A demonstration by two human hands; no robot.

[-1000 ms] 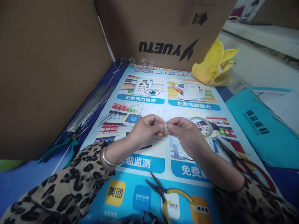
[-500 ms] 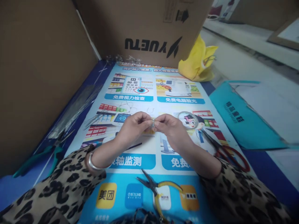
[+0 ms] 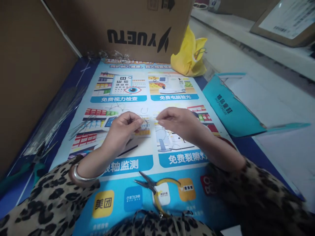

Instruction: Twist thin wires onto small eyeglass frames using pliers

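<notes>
My left hand [image 3: 128,126] is closed in a pinch over the middle of the printed poster [image 3: 150,152]. A thin, bent piece of wire [image 3: 147,124] sticks out from between its thumb and forefinger. Just to the right, my right hand [image 3: 180,121] hovers with thumb and fingertips drawn together; whatever may be in them is too small to make out. A gap separates the two hands. Closer to my body lie pliers [image 3: 154,190] with yellow handles, their jaws parted. Beyond my left hand, loose thin wires [image 3: 118,106] and a small curved wire [image 3: 144,110] rest on the poster.
On the left are green-handled pliers [image 3: 38,164] and a bundle of straight wires [image 3: 57,114]. A large cardboard box [image 3: 118,19] walls off the back. To the right stand a yellow bag [image 3: 188,57] and a teal cardboard piece [image 3: 228,108]. Scissors' red handle [image 3: 230,143] shows behind my right arm.
My hands, which met fingertip to fingertip, have come apart, the right one moving away rightward. The view has turned right, so the scene sits further left.
</notes>
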